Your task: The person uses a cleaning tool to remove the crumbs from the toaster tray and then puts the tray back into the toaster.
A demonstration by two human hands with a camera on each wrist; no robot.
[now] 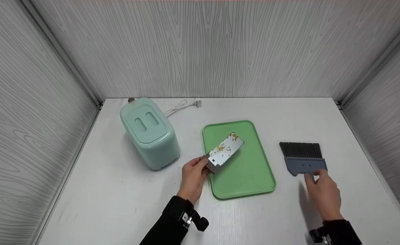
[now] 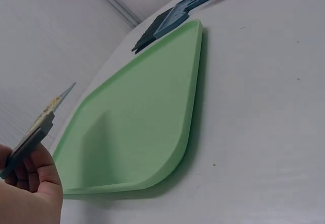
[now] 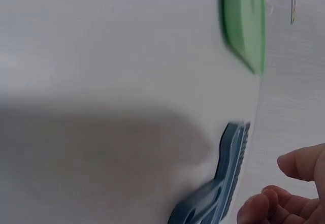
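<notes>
Over one tray (image 1: 242, 180), left grip (image 1: 191, 178) pinches one plate (image 1: 226, 151); right (image 1: 324, 196), relaxed, overhangs one brush (image 1: 303, 163).

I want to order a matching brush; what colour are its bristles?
Black, or nearly so: the bristles show best in the head view.

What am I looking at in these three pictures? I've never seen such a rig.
There is no machine here: a person works bare-handed. The wide picture is taken from the person's head, looking forward and down; the other two are taken from the left and right wrists. On the white, flat table are a rounded mint-green appliance, seemingly a toaster, a rectangular light-green tray, and a blue-grey brush with black bristles. The left hand holds a flat silver metal plate bearing yellowish crumbs above the tray. The right hand hovers over the brush's handle, not gripping it.
</notes>
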